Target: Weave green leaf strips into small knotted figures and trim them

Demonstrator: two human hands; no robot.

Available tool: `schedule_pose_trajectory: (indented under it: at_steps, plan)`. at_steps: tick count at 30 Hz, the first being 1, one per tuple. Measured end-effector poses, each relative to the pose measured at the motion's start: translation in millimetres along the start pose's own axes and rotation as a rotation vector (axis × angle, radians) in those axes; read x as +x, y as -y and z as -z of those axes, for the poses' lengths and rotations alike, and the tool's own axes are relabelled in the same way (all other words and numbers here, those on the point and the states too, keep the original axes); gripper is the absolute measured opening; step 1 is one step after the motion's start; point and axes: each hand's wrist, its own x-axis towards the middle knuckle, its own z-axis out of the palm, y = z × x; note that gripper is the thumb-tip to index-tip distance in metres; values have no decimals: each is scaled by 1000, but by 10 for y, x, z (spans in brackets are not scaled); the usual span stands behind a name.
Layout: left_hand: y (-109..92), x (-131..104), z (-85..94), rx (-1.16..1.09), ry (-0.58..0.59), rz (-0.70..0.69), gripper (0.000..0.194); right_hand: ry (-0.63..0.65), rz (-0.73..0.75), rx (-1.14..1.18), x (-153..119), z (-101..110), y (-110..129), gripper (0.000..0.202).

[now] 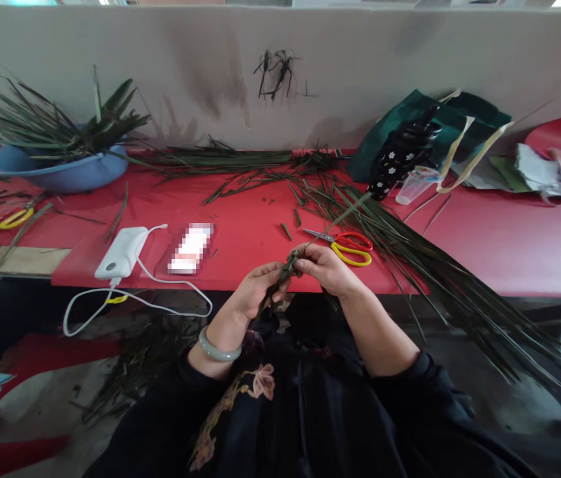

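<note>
My left hand [263, 287] pinches a small woven piece of green leaf strips [289, 264] over the table's front edge. From the other side my right hand [324, 267] grips the same piece between thumb and fingers. A thin strip sticks up to the right from the work. Just beyond my right hand lie scissors [352, 248] with red and yellow handles, blades pointing left. Long green leaf strips [424, 272] spread across the table on the right and hang over its edge. My fingers hide part of the woven piece.
On the red table [245, 255] lie a phone [191, 249] and a white power bank [121, 252] with a hanging cable. A blue basin [61, 174] of leaves stands at left, near other scissors [15, 218]. A black flowered bottle [402, 156], plastic cup [417, 186] and green bag [377, 143] stand back right.
</note>
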Motion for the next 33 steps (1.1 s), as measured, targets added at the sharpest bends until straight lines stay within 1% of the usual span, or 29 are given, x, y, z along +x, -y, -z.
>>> schedule_pose_trajectory:
  at_steps: [3, 5, 7, 9, 11, 14, 17, 19, 21, 25, 27, 30, 33]
  plan:
    - [5, 14, 28, 129, -103, -74, 32, -70, -59, -77, 24, -5, -33, 22]
    - [-11, 15, 33, 249, -158, -181, 35, -102, -75, -108, 45, -15, -70, 20]
    - [-34, 16, 23, 356, -187, -301, 42, -114, -83, -131, 66, -38, -113, 20]
    - [-50, 17, 1, 445, -193, -360, 49, -116, -95, -147, 80, -69, -154, 21]
    - [-45, 22, -21, 516, -202, -354, 53, -121, -106, -177, 85, -101, -177, 21]
    - [-10, 34, -31, 581, -233, -332, 48, -122, -113, -238, 77, -135, -171, 19]
    - [11, 39, -16, 600, -242, -315, 46, -115, -125, -288, 74, -149, -145, 18]
    - [-1, 32, -13, 616, -243, -324, 44, -120, -116, -309, 79, -153, -139, 17]
    - [-23, 16, -25, 651, -285, -373, 39, -119, -98, -303, 86, -158, -146, 17]
    - [-43, -26, -63, 671, -349, -421, 34, -99, -94, -278, 84, -165, -189, 27]
    - [-27, -41, -67, 723, -385, -472, 30, -110, -108, -284, 77, -160, -224, 36]
    - [9, -48, -57, 777, -454, -494, 30, -125, -111, -277, 69, -138, -279, 44]
    - [40, -37, -56, 796, -490, -542, 30, -138, -129, -257, 61, -115, -313, 47]
